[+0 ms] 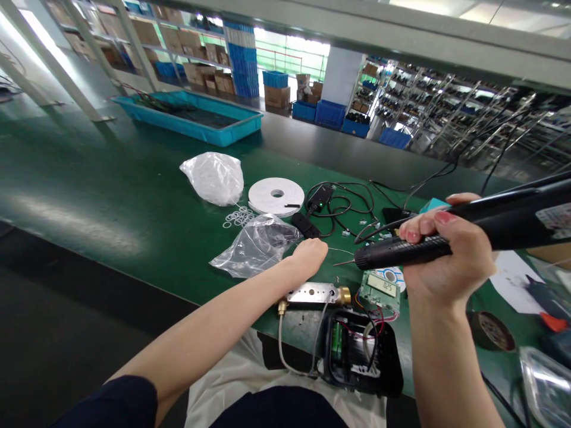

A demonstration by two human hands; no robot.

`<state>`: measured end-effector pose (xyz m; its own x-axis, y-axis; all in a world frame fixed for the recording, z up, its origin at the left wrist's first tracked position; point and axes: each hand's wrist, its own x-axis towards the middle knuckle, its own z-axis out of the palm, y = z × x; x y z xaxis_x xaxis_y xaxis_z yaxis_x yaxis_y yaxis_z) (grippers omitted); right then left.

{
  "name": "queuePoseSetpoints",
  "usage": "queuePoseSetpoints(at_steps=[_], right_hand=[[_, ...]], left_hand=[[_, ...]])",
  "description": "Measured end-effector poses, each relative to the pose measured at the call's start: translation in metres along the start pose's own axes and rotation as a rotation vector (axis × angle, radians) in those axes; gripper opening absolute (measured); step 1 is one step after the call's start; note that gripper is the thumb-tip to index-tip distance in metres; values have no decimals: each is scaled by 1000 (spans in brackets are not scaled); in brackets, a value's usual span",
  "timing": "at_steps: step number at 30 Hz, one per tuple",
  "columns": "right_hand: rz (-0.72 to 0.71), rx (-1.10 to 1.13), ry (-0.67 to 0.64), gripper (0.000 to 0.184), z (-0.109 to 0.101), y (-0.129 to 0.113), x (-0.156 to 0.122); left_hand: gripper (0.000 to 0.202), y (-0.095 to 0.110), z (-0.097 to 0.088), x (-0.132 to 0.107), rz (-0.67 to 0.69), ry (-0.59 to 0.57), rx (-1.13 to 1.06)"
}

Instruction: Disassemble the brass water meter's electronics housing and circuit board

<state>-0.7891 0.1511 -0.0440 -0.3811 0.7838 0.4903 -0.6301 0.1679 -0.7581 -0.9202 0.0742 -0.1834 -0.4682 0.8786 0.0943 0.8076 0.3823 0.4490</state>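
My right hand (450, 249) is wrapped round a black electric screwdriver (414, 252), whose thin bit points left above the bench. My left hand (312, 254) is closed beside a clear plastic bag (259, 246); what its fingers hold, if anything, is hidden. Below it lies a metal manifold block (307, 293) with brass fittings and a grey tube. A green circuit board (380, 291) with a lit display reading about 0.25 stands right of the block. Wires run from the board to an open black housing (363, 356) at the bench's front edge.
A white tape roll (276, 196), small white rings (239, 217) and a stuffed plastic bag (214, 177) lie farther back. Black cables (348, 205) coil behind my hands. A blue tray (191, 119) stands at the far left, and a round tin (493, 331) at right.
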Motion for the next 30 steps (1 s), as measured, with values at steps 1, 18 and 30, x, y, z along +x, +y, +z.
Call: queuePoseSetpoints(at_steps=[1,18,30], right_hand=[[6,2,2,20,-1,-1,-1],[-45,-26,11,22,-25,-33,-11],[31,-26,-72,20,-31,-30,-29]], left_hand=[[15,1,-4,-3,7,-15,0],[16,49,-14,-100,227,310,-67],[16,59,-1,-106,217,374,125]])
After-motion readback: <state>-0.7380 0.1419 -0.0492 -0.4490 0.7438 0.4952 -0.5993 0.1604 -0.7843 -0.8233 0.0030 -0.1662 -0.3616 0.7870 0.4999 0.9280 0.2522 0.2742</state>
